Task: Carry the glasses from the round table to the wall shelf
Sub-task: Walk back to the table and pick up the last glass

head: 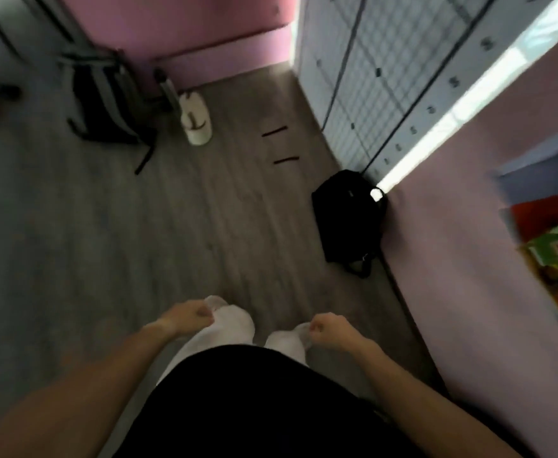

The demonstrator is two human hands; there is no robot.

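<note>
Glasses unseen; left hand [190, 315] and right hand [329, 328] low over floor [72, 226], each grip curled, holding nothing.

Grey wood-grain floor [105, 226], pink wall [469, 259], black bag [347, 219], white socks [234, 322].
</note>
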